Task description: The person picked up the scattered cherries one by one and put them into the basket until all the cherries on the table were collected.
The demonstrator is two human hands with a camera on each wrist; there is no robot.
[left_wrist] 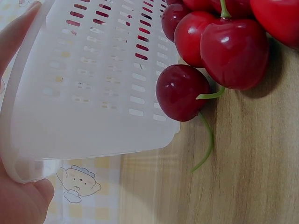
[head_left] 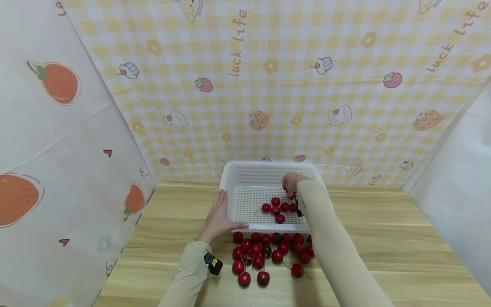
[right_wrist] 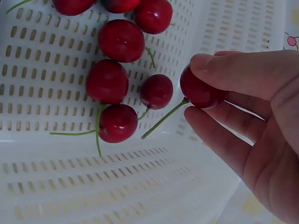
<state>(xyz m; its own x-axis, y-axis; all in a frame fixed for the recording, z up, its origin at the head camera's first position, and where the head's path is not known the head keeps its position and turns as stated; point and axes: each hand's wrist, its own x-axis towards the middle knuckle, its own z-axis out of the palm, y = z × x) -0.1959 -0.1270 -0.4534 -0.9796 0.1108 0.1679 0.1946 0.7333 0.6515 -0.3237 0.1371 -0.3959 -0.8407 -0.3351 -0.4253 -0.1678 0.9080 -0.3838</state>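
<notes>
A white perforated plastic basket [head_left: 264, 227] stands on the table, with several red cherries [head_left: 275, 210] on its floor. At its near left corner my left hand [head_left: 219, 218] grips the rim, the thumb along the front edge and the fingers on the left side. My right hand [head_left: 294, 182] is inside the basket at the right. There it pinches a dark red cherry [right_wrist: 201, 89] between thumb and fingers, and the green stem hangs free. In the left wrist view, loose cherries [left_wrist: 236, 53] lie beside the basket's outer wall.
A pile of cherries [head_left: 258, 262], some with stems, lies on the wooden table [head_left: 368, 238] in front of the basket. My right forearm [head_left: 330, 238] covers part of the pile's right side. Behind the basket hangs a yellow checked cloth [head_left: 238, 111].
</notes>
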